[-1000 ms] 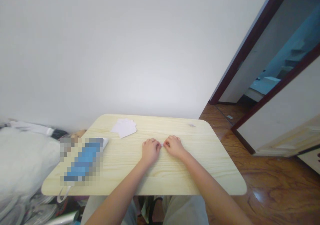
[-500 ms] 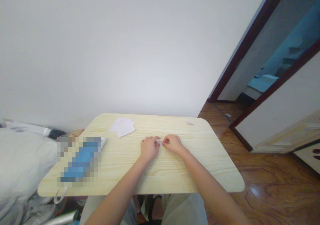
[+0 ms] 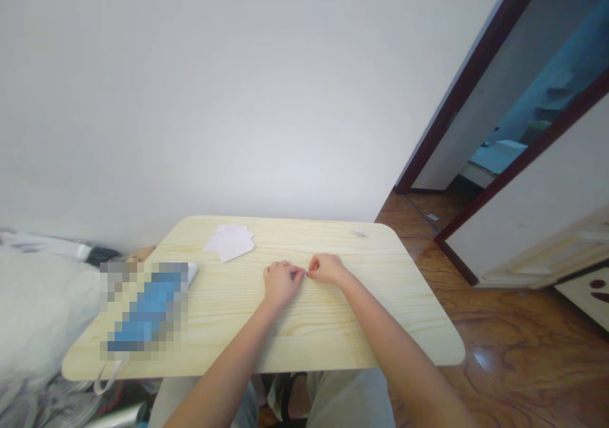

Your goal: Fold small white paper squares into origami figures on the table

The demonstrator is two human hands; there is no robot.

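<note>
My left hand (image 3: 281, 283) and my right hand (image 3: 326, 268) meet at the middle of a pale pine tabletop (image 3: 304, 333). Their fingertips pinch a tiny white paper piece (image 3: 305, 274) between them, and most of it is hidden by the fingers. Farther back on the table, to the left of my hands, lies a loose pile of white paper sheets (image 3: 229, 242). A pixelated blue-and-white object (image 3: 143, 307) lies near the left edge, with a thin white loop (image 3: 107, 378) hanging over the front edge.
A small white scrap (image 3: 360, 233) lies near the table's far right corner. A white wall stands behind the table. Soft white fabric (image 3: 42, 307) bulges at the left, a wooden floor (image 3: 518, 345) spreads right, and a dark-framed doorway (image 3: 476, 98) opens at upper right.
My fingertips stay pinched on the tiny paper, with the hands slightly closer together. The whole scene has drifted a little left and the table appears slightly rotated as my head moves.
</note>
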